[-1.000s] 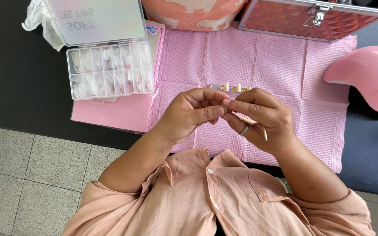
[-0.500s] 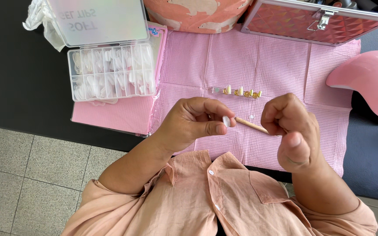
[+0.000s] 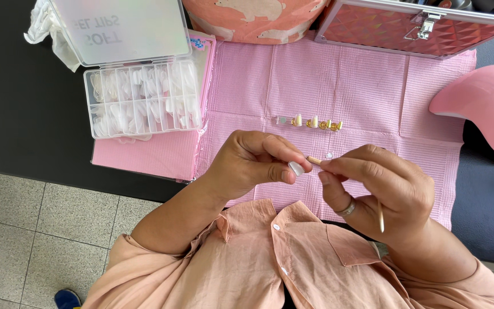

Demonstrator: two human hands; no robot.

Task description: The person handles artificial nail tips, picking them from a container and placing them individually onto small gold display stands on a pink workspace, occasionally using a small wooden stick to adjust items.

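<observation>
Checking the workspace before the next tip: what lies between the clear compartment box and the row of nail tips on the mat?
In the head view, only bare pink mat lies between the compartment box and the row of nail tips.

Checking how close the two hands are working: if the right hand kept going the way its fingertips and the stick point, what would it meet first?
Most likely the small pale nail tip pinched in the left hand: the right hand aims the wooden stick leftward, its end almost at the tip. Depth is unclear.
</observation>
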